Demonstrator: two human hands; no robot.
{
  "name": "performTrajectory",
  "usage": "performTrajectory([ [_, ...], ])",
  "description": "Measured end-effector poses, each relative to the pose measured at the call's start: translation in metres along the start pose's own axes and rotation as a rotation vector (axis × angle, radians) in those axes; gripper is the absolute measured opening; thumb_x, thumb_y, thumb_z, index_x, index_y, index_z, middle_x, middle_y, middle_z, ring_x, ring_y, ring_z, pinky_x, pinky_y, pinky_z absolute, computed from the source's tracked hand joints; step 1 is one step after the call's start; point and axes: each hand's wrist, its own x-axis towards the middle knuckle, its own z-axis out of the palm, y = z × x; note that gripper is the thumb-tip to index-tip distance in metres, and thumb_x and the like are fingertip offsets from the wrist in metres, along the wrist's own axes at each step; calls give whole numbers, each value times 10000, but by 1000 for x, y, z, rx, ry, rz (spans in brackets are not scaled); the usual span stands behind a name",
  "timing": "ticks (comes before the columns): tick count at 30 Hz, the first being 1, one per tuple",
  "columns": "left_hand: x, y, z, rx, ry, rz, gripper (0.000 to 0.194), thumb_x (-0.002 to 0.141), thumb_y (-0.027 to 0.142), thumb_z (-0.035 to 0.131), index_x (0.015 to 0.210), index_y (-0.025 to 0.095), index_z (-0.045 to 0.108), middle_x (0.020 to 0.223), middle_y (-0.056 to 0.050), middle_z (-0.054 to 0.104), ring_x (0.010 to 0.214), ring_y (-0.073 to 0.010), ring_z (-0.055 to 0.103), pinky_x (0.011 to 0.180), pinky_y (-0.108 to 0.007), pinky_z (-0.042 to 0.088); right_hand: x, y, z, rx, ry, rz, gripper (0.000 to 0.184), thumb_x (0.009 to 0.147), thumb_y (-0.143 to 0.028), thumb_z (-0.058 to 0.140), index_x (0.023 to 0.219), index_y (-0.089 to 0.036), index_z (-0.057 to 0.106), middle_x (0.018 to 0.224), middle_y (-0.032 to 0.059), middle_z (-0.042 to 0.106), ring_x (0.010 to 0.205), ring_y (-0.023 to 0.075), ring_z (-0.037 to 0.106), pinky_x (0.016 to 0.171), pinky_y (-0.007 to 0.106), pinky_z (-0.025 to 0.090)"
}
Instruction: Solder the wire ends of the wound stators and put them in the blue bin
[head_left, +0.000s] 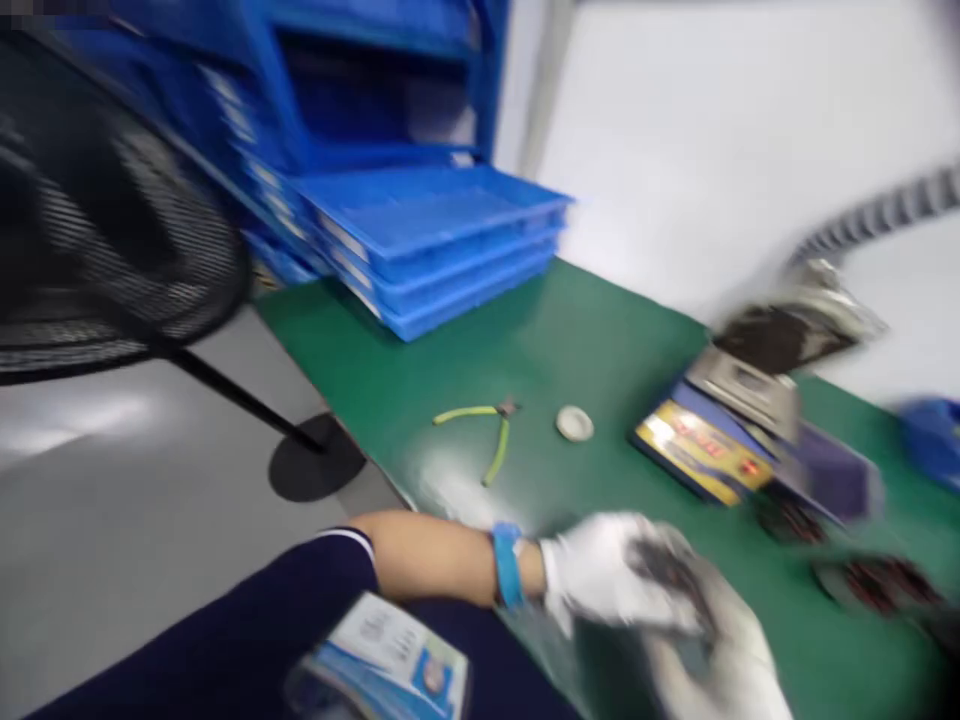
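Observation:
My left hand (611, 570), in a white glove, comes in from the left with a blue band at the wrist. Its fingers are closed on a small dark grey part (667, 572), too blurred to name further. My right hand (739, 650), also white-gloved, is curled around the same part from the right, so the gloves partly cover it. Both hands are just above the green tabletop (472, 360). Beyond them lie nippers with yellow-green handles (496, 455), jaws spread, and a small white round piece (574, 424).
Stacked blue trays (450, 235) stand at the back beside a blue rack (292, 90). A black mesh fan (187, 250) is off the table's left edge. At right are a blue-and-yellow box (697, 445), a ribbed grey hose (877, 215) and dark reddish parts (877, 583).

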Motion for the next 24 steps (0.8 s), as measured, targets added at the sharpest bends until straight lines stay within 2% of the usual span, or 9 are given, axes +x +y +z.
performTrajectory([
  [3,-2,0,1,73,54,-145,357,788,400,726,1005,122,673,951,-85,724,845,-198,702,744,-270,564,-22,4,-12,-161,104,31,524,863,-356,682,1347,-223,532,1260,130,649,1126,294,669,976,433,580],
  [5,-1,3,-5,195,-49,-277,380,793,474,724,714,125,596,705,-68,657,669,-183,652,598,-265,521,-28,7,-20,-266,172,-4,528,869,-340,678,1349,-218,498,1272,142,631,1146,295,659,979,446,582],
  [8,1,6,-13,-141,-118,-337,340,837,428,699,741,132,561,642,-47,630,483,-145,576,454,-251,459,-28,8,-31,-350,171,45,542,859,-318,652,1361,-258,455,1270,134,627,1147,312,659,961,470,596],
  [10,1,5,-15,-239,160,-67,225,896,339,650,829,139,573,724,-41,652,516,-133,600,477,-243,478,-27,5,-35,-345,174,48,547,845,-291,653,1351,-272,446,1257,132,632,1144,324,661,954,478,602],
  [12,1,1,-14,-47,374,347,134,919,271,633,950,143,609,953,-88,686,778,-165,689,681,-289,564,-26,0,-36,-314,162,-20,525,843,-250,647,1333,-258,458,1232,128,644,1131,313,667,950,455,607],
  [15,2,-5,-10,449,262,636,321,872,285,693,1130,109,621,1230,-189,628,1123,-267,634,938,-413,526,-24,-3,-34,-289,111,-135,508,854,-207,642,1333,-215,473,1228,138,649,1129,285,664,955,411,603],
  [19,3,-1,-12,611,-111,241,294,928,274,574,674,137,524,628,-22,527,572,-110,470,568,-273,395,-23,-2,-35,-287,125,-156,505,849,-203,669,1321,-198,490,1210,133,652,1122,264,656,959,395,593],
  [22,2,9,-27,186,-407,-63,392,877,256,590,555,156,391,505,11,388,460,-81,347,464,-259,282,-25,-2,-41,-247,162,-128,508,845,-208,680,1318,-201,496,1206,128,644,1118,249,653,952,387,594],
  [24,3,11,-38,-100,-323,-88,386,848,249,603,535,160,396,478,5,388,420,-87,353,438,-264,279,-26,-2,-44,-239,199,-112,505,837,-220,692,1307,-204,507,1200,132,640,1113,256,654,937,397,602],
])
